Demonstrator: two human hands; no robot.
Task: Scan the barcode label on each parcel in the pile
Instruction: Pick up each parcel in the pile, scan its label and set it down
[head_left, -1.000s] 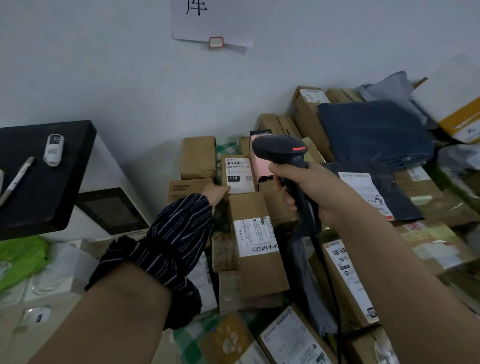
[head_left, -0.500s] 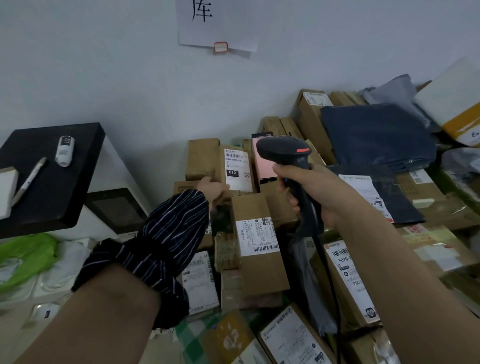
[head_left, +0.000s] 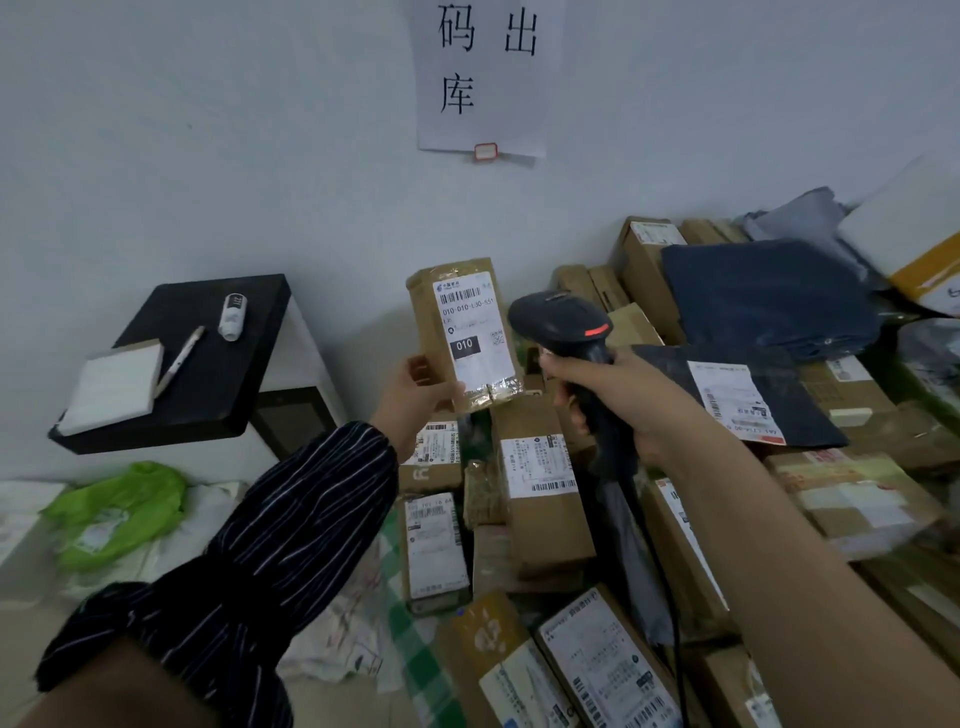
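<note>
**Parcel raised from the pile, label facing the camera**

Closest in, taped cartons and dark mailers lie heaped in the pile (head_left: 540, 519), all sealed (contents hidden). Above them the left hand (head_left: 415, 395), coming out of a striped sleeve (head_left: 291, 530), pinches the lower left corner of a brown parcel (head_left: 426, 338). The parcel stands upright, its long axis vertical and its label (head_left: 474, 332) turned to the camera, barcode at the top. Half a second ago it stood in the pile by the wall; now it is lifted clear. The right hand (head_left: 628, 400) is wrapped round the grip of the scanner (head_left: 561, 322), whose head sits just beside the parcel's right edge. Farther left, a pen (head_left: 179, 353) lies on the black counter (head_left: 218, 395).
</note>
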